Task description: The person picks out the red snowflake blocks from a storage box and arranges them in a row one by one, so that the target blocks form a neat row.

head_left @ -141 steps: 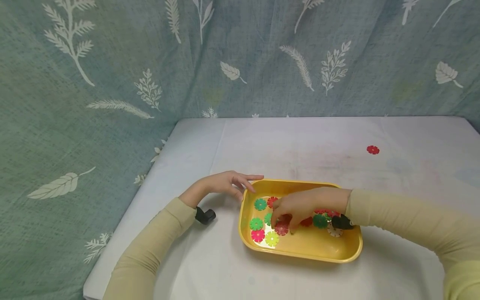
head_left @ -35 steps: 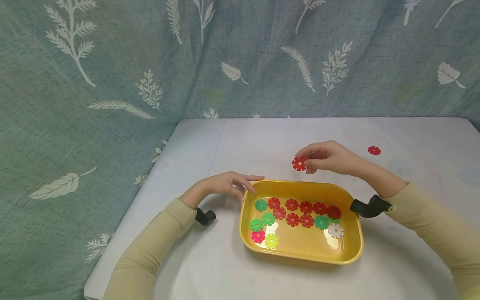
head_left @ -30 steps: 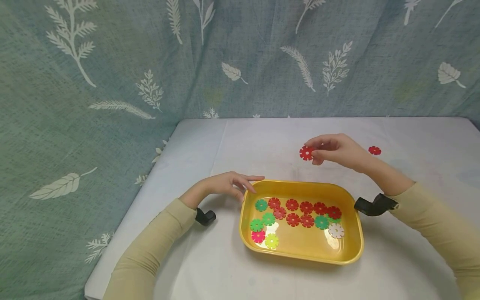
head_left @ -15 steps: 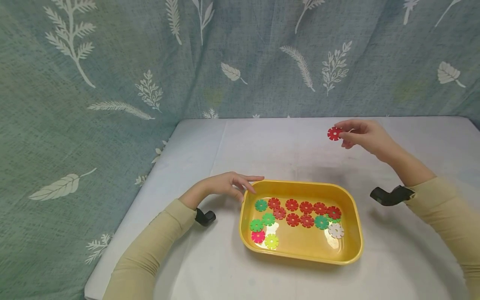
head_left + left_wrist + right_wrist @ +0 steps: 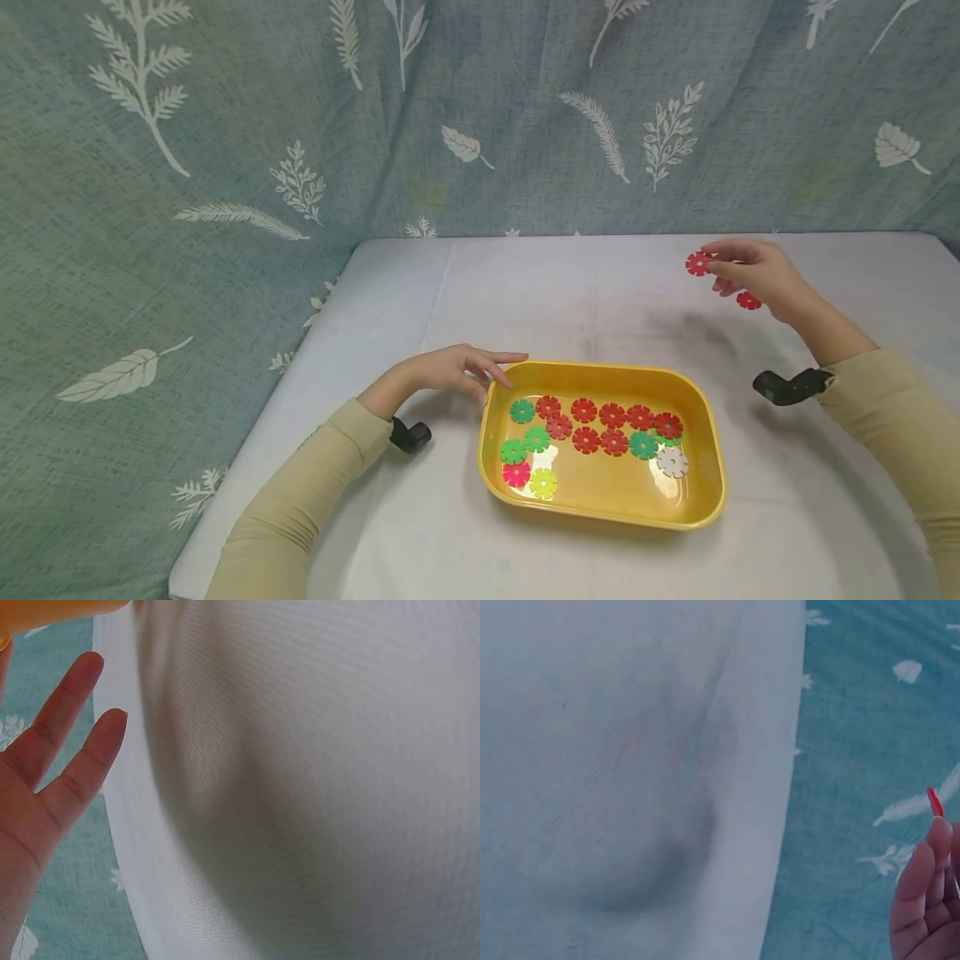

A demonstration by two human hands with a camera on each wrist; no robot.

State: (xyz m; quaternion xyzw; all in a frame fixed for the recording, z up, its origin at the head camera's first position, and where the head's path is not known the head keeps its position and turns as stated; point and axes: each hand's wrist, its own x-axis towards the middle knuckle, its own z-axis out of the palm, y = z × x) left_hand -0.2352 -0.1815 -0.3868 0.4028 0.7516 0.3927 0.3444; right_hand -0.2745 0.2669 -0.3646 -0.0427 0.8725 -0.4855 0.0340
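Note:
Pinched by its edge in my right hand (image 5: 757, 271) is a red notched plastic disc (image 5: 698, 264), raised above the far right of the table. In the right wrist view only the fingers (image 5: 911, 889) and a thin red edge of the disc (image 5: 934, 802) show. A second red disc (image 5: 748, 301) lies on the tablecloth behind that hand, partly covered by it. My left hand (image 5: 457, 367) rests at the left rim of a yellow tray (image 5: 600, 510), fingers extended. Red, green, pink, yellow-green and white discs lie inside, such as a white disc (image 5: 672, 462).
A white cloth (image 5: 420, 533) covers the table. Behind and to the left hangs a blue-green leaf-patterned curtain (image 5: 510, 108). Black wrist mounts (image 5: 792, 387) stick out from both sleeves.
My right hand was inside the tray, came out pinching a red disc, and has moved up and right with it toward the disc on the cloth. The left hand and tray stayed put.

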